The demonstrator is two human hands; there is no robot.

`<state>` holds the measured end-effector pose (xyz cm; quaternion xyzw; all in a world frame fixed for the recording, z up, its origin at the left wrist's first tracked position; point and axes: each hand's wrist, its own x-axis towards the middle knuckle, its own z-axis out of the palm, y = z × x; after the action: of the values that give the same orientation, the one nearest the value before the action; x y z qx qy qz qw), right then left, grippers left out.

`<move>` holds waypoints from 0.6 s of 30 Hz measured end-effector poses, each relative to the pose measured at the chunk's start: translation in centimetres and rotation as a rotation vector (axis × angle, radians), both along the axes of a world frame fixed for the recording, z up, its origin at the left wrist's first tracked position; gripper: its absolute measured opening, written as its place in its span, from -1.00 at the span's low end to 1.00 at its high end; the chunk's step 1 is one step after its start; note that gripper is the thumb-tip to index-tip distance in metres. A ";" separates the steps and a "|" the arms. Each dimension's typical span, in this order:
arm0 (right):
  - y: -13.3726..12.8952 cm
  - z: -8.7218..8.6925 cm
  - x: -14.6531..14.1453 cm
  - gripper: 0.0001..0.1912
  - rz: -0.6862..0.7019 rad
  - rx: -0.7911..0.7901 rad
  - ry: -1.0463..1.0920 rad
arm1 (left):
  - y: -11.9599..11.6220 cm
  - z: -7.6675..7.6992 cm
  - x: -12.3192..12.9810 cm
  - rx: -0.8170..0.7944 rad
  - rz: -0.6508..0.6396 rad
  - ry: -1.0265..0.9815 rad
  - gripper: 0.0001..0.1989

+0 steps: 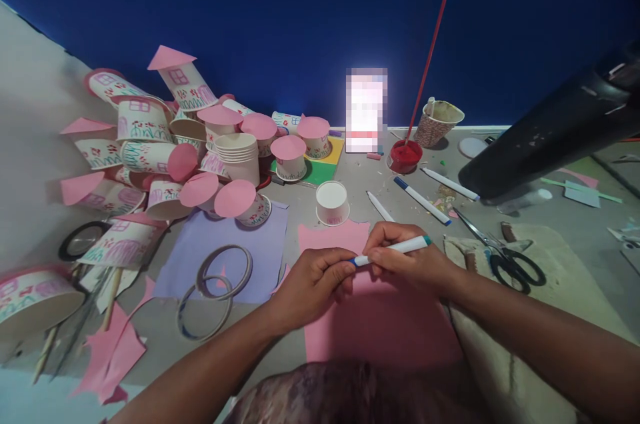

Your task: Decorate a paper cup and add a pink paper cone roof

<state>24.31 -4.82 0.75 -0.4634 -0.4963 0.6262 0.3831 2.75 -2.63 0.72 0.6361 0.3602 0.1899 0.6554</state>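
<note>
Both hands meet over a pink paper sheet (380, 324). My right hand (400, 254) is closed around a white marker (407, 245) with a green end pointing right. At the marker's blue left end, my left hand (325, 277) pinches with thumb and fingers. Just beyond the sheet, an upside-down white paper cup (332, 203) has faint pink marks near its rim. Two more white markers, one uncapped (380, 206) and one with a blue cap (423, 201), lie past my right hand.
Decorated cups with pink roofs (145, 119) crowd the left. Tape rings (225, 272) lie on purple paper (270, 231). Black-handled scissors (517, 267) rest on a cloth (565, 297) at right. Behind stand a red pot (405, 157), a patterned cup (436, 125) and a lit phone (367, 111).
</note>
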 end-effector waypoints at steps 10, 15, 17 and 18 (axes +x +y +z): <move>-0.1 0.2 -0.3 -0.79 -0.042 0.026 0.012 | -0.2 -0.2 0.0 0.491 0.158 0.129 -0.75; 0.7 0.1 1.5 -0.69 -0.295 0.142 -0.102 | 1.6 -0.9 -1.0 1.109 0.363 0.305 -0.58; 1.1 -0.1 2.0 -0.68 -0.358 0.158 -0.148 | 2.5 -1.1 -1.1 1.161 0.262 0.381 -0.43; 1.3 -0.2 2.2 -0.67 -0.373 0.166 -0.155 | 2.8 -1.2 -1.1 1.161 0.207 0.416 -0.37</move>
<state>26.52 -3.56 0.56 -0.5608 -0.4798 0.4640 0.4899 1.62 0.21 -0.45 0.8740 0.3781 0.2895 0.0970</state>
